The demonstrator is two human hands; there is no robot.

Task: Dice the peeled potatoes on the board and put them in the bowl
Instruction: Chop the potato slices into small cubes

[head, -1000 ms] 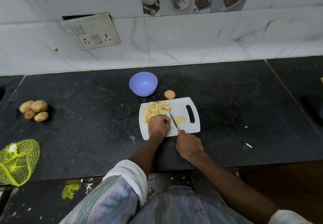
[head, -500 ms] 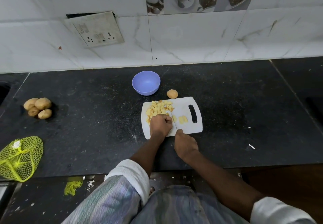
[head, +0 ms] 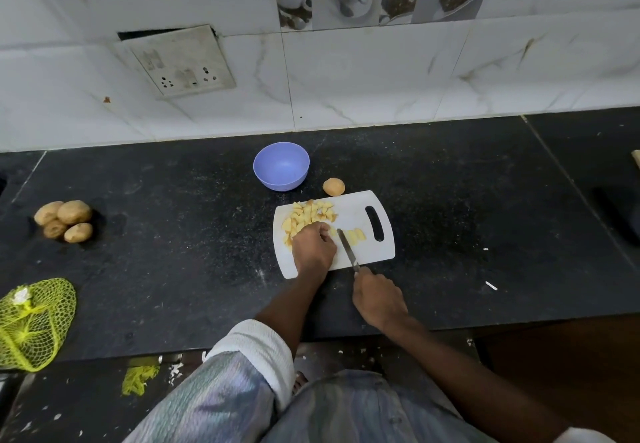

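Behind the board, bowl and potato; right grip around knife (left grip curled over pieces).

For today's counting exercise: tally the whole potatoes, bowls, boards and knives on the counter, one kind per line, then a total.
Whole potatoes: 5, four piled and one
Bowl: 1
Cutting board: 1
Knife: 1
Total: 8

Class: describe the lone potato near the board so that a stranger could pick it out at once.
Start at the black counter, then the white cutting board and the lilac bowl. Between the board's far edge and the bowl lies a single potato. Unlike the four clustered far left, it lies alone.
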